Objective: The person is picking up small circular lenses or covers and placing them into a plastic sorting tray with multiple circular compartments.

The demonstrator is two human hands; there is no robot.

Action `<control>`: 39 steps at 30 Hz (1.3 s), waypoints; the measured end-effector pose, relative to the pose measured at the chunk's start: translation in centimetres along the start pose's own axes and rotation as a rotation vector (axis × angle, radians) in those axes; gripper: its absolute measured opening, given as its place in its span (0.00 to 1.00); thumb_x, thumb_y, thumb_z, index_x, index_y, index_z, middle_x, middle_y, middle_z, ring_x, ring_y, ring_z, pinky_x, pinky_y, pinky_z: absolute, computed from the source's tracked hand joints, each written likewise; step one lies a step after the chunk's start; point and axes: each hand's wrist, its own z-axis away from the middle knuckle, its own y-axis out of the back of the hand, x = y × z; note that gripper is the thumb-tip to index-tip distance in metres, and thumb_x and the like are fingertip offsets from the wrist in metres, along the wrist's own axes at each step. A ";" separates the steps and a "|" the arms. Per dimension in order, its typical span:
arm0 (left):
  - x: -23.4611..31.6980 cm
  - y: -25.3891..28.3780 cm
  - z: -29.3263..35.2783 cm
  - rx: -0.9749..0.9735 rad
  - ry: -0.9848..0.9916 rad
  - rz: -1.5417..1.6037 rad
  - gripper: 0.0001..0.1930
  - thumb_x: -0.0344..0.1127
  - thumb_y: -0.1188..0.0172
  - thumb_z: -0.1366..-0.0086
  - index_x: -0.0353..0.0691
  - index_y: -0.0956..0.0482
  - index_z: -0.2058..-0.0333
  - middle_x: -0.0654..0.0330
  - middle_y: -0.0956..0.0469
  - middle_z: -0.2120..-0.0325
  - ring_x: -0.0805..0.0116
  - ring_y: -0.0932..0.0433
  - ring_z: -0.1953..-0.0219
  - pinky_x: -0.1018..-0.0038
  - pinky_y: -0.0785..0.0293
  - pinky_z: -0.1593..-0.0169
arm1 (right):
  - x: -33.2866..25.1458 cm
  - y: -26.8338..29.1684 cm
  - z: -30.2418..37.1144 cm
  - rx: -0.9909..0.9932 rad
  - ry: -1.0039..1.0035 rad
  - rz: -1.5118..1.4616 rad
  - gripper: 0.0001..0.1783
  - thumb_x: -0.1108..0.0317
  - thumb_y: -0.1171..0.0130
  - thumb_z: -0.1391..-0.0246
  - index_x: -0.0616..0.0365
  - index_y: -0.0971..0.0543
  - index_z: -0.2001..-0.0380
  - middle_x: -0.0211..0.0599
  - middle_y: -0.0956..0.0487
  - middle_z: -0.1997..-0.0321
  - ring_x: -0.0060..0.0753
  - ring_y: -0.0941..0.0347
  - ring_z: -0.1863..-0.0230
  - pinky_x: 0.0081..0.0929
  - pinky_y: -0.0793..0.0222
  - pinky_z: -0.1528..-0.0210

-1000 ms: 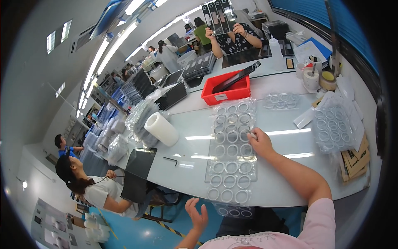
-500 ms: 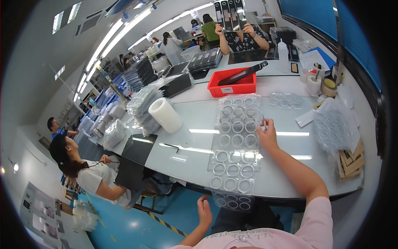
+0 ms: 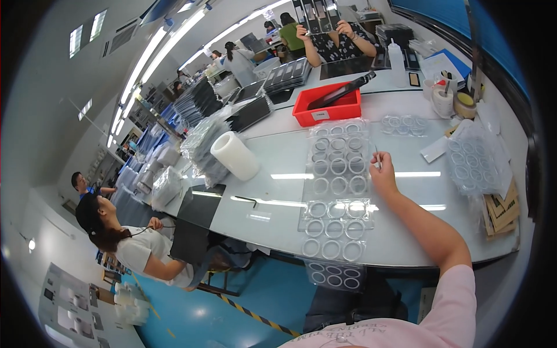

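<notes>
Pinching a slim, pale, rod-like tool (image 3: 378,153) in closed fingers, the right hand (image 3: 384,173) sits just beside clear plastic sheets of round white rings (image 3: 335,218) on the glossy white table (image 3: 272,153); left hand has dropped from view, grip untellable, leaving one-handed work.

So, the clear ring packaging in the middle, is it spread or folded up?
Spread out: the clear ring packaging runs in rows over the glass tabletop, its near end reaching past the edge.
</notes>
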 end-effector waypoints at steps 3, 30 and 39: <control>0.6 0.0 0.0 0.007 -0.022 -0.018 0.14 0.40 0.46 0.33 0.33 0.23 0.63 0.53 0.22 0.71 0.59 0.24 0.68 0.65 0.27 0.62 | 0.0 -0.2 0.1 -0.009 -0.004 0.010 0.19 0.75 0.46 0.49 0.58 0.34 0.51 0.31 0.29 0.59 0.18 0.37 0.74 0.20 0.36 0.69; 6.6 -1.8 9.8 0.088 -0.104 -0.226 0.15 0.41 0.48 0.32 0.33 0.23 0.67 0.52 0.23 0.75 0.57 0.26 0.73 0.64 0.28 0.64 | -0.3 -0.5 -0.2 -0.027 0.003 0.031 0.19 0.70 0.46 0.50 0.58 0.35 0.53 0.42 0.22 0.60 0.47 0.23 0.58 0.40 0.29 0.54; 9.2 -2.6 8.8 0.147 -0.172 -0.242 0.15 0.41 0.49 0.32 0.33 0.23 0.68 0.52 0.24 0.77 0.57 0.26 0.74 0.64 0.28 0.64 | 0.1 -1.1 -0.7 0.001 0.021 0.006 0.20 0.70 0.46 0.49 0.59 0.35 0.53 0.45 0.22 0.59 0.49 0.23 0.56 0.40 0.29 0.53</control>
